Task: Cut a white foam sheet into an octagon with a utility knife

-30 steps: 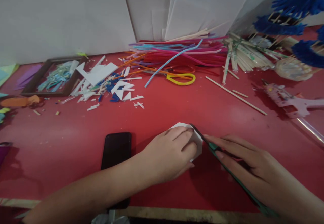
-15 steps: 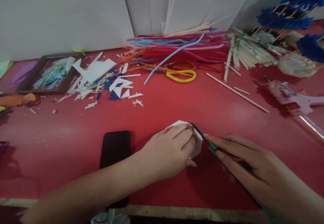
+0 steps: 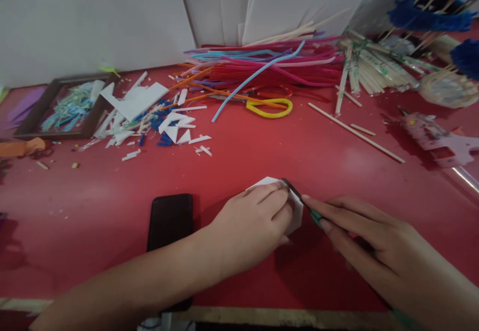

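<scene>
My left hand (image 3: 258,221) is wrapped over a white many-sided paper piece (image 3: 297,218), whose edges show above and to the right of the fingers. Between the thumb and fingers of my right hand (image 3: 362,236) is a slim green and black tool (image 3: 316,216). Its dark tip lies along the upper right edge of the paper. A black phone (image 3: 170,221) rests on the red table (image 3: 112,221), partly hidden under my left forearm.
White paper scraps (image 3: 138,100) and a dark frame (image 3: 84,129) are at the back left. Pipe cleaners (image 3: 277,66) and yellow-handled scissors (image 3: 269,114) lie at the back centre. Wooden sticks (image 3: 366,74) and a pink glue gun (image 3: 437,141) are at the right.
The camera view has shifted slightly. Both hands keep their holds, with the tool still against the paper's edge; any movement of the tool is too small to tell.
</scene>
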`<action>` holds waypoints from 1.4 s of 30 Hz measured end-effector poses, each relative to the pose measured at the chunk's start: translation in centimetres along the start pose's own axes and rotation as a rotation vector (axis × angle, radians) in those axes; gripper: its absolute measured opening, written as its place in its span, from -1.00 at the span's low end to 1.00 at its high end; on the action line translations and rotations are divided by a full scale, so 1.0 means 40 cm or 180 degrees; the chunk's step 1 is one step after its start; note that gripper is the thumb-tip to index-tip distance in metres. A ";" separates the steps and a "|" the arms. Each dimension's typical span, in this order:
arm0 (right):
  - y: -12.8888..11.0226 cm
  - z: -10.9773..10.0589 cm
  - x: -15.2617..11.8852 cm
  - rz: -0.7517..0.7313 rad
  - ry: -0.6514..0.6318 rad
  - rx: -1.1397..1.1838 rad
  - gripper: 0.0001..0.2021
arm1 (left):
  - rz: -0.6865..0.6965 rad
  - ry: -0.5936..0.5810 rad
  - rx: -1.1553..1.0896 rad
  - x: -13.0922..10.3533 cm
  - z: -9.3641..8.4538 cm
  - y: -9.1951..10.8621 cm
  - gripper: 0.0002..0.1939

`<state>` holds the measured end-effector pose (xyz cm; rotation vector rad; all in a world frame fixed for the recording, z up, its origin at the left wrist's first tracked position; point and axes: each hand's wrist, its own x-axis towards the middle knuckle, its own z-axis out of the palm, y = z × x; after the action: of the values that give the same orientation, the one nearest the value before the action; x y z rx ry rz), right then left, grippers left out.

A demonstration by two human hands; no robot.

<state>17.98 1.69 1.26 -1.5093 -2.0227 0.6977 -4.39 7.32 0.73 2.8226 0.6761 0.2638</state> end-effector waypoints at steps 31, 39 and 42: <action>0.029 0.002 -0.227 0.0056 0.0151 -0.0241 -0.47 | -0.0017 0.0118 0.0267 -0.007 -0.004 -0.004 -0.32; 0.016 -0.029 -0.173 0.1464 0.0835 0.0741 -0.73 | -0.0090 -0.0154 -0.0275 0.006 -0.065 -0.006 -0.56; 0.000 -0.030 -0.122 0.2613 0.1505 0.1705 -0.65 | -0.0193 -0.0143 -0.0113 0.052 -0.065 0.010 -0.71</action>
<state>19.97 -2.90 1.67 -1.8955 -0.7416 0.9633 -2.98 8.40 3.56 2.7603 0.7386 0.1990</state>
